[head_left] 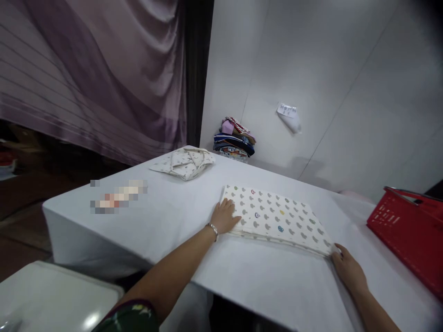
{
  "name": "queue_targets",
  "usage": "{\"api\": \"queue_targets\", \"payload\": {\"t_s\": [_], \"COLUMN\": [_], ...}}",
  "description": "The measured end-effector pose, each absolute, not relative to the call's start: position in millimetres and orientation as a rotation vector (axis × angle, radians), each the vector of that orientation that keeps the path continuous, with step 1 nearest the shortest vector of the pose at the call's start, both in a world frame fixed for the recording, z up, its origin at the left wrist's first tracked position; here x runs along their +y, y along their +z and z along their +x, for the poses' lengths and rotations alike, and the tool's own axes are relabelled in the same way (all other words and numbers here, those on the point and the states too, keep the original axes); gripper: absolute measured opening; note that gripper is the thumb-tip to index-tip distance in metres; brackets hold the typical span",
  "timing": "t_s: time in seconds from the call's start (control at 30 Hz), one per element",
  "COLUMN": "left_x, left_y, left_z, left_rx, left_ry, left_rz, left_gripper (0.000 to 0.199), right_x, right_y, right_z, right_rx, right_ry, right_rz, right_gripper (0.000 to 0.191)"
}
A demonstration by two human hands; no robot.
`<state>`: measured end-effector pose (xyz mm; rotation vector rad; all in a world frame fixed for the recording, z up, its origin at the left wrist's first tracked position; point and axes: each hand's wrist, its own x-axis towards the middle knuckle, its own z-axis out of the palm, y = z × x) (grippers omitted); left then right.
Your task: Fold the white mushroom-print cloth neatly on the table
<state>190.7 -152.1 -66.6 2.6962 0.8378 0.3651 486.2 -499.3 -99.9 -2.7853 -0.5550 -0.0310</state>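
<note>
Cloth (277, 216), cream and printed with small grey shapes and a few coloured ones, lies flat near the front edge of the white table (166, 226), squarely between the person's two hands. The left hand (224, 216), with a bracelet (213, 231) at the wrist, rests palm down on its left edge, fingers a little apart and laid on the fabric rather than gripping it. The right hand (348, 268) is at the near right corner, fingers curled close together; from where I stand I can't make out whether they pinch the layers or only touch them.

As for progress, I'd call the folding well along: the piece is already a neat oblong, with layers showing along the near edge. What seems left is little more than evening up that right corner. Farther back on the table, a patterned garment (188, 163) lies more loosely, its folds uneven. Beyond the far edge, a pile of clothes (234, 138) sits by the wall, and a red basket (408, 240) stands to the right.
</note>
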Motion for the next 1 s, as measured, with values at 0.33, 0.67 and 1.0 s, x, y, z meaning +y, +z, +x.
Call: {"api": "queue_targets", "payload": {"t_s": [0.33,0.67,1.0], "left_x": [-139.1,-165.1,-166.1], "left_y": [-76.1,-55.4,-66.6], "left_z": [185.4,180.6,188.9], "left_rx": [0.713,0.027,0.003], "left_ry": [0.706,0.613,0.513], "left_rz": [2.509,2.61,2.67], "left_gripper": [0.028,0.026,0.023], "right_x": [-491.4,-393.1,-370.1], "right_y": [-93.6,-59.8,-72.3], "right_z": [475.1,377.6,361.7], "right_rx": [-0.786,-1.571,-1.667], "right_ry": [-0.485,-0.211,-0.3], "right_rz": [-2.635,-1.967,-1.962], "right_gripper": [0.052,0.023,0.021]}}
